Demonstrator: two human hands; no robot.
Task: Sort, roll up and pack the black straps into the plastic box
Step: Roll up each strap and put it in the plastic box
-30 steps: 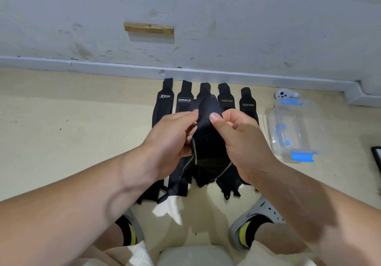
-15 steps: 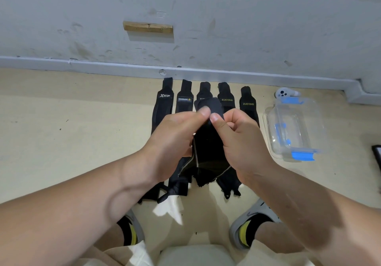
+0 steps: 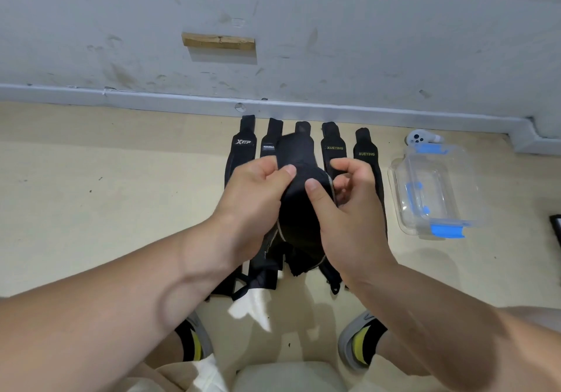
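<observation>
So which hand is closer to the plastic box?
Right. The right hand is left of the box; the left hand is farther left, across the strap both hold.

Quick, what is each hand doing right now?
Left hand: pinching the black strap.
Right hand: holding the same strap, thumb pressed on it.
</observation>
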